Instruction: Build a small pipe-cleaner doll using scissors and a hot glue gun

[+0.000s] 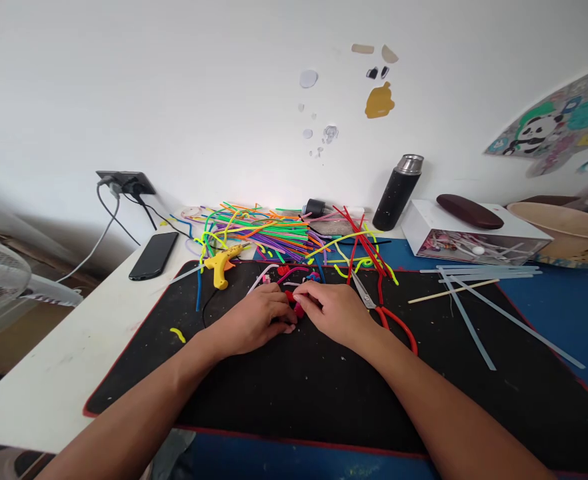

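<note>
My left hand (pixel 261 319) and my right hand (pixel 335 312) meet over the middle of the black mat (pixel 294 393). Between their fingertips shows a small red-magenta fuzzy piece, seemingly a bent red pipe cleaner (pixel 299 310), partly covered by the fingers. The fingers of both hands are closed around it. Just behind them lie a few small pink, red and blue pipe cleaner bits (pixel 287 272). Beside my right hand rest scissors (pixel 381 310) with red handles. A yellow hot glue gun (pixel 221 265) lies to the left of my left hand.
A heap of colourful pipe cleaners (pixel 269 233) spreads along the wall. Translucent glue sticks (pixel 474 327) and a wooden stick (pixel 454 291) lie at right. Around them are a black flask (pixel 398 193), a white box (pixel 479 230), a phone (pixel 154 257) and a yellow scrap (pixel 178 335).
</note>
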Available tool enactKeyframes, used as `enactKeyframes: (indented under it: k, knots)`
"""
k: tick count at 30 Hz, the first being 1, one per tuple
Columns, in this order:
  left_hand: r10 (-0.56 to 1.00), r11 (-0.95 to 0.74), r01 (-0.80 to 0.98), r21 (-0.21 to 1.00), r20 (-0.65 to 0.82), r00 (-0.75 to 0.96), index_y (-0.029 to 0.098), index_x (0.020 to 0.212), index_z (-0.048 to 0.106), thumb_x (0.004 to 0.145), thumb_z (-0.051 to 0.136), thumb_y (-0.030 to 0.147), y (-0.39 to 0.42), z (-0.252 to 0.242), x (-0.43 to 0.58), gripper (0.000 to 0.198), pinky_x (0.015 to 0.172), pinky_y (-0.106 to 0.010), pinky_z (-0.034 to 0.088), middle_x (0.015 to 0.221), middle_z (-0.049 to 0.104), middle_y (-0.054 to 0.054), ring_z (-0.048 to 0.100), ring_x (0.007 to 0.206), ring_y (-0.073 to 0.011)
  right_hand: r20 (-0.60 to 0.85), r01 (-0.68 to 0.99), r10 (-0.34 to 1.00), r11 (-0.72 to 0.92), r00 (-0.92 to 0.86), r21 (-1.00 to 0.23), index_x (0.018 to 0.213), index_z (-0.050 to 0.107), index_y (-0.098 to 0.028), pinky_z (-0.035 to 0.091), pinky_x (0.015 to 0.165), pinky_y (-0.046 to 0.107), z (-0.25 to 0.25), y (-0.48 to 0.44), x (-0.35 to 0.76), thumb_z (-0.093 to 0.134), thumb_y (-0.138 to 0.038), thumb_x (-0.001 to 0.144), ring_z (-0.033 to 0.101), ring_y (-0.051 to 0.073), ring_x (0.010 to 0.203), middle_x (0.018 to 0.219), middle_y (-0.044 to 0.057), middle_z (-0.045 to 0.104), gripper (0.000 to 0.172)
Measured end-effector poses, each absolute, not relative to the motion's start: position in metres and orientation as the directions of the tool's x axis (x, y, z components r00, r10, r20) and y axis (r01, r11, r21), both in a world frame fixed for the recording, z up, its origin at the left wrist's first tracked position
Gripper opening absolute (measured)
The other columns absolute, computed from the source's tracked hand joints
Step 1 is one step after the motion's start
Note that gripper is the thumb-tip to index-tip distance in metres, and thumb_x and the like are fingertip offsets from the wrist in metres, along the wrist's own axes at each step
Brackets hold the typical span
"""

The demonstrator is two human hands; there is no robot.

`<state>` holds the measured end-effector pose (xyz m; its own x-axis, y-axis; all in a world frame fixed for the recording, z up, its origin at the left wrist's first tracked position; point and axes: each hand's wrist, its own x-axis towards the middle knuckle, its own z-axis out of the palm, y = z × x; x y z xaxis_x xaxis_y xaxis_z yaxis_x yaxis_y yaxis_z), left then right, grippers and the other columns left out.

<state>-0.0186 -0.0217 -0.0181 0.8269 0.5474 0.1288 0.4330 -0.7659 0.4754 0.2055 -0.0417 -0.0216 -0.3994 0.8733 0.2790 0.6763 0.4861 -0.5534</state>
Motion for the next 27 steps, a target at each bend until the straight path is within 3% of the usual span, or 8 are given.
enactKeyframes:
  k: [27]
  knots:
    - [0.537, -0.757, 0.424, 0.497, 0.104, 0.837, 0.022, 0.096, 0.073, 0.099, 0.065, 0.015, -0.0249, -0.0158, -0.0148, 0.011, 0.095, -0.037, 0.043, 0.100, 0.072, -0.004, 0.061, 0.100, -0.0232, 0.218, 0.710, 0.882, 0.467, -0.418, -0.527, 0.107, 0.077, -0.026, 0.045, 0.073, 0.028, -0.0156, -0.0439, 0.2036, 0.061, -0.026, 0.105, 0.078, 0.021, 0.087, 0.099, 0.001, 0.084, 0.016]
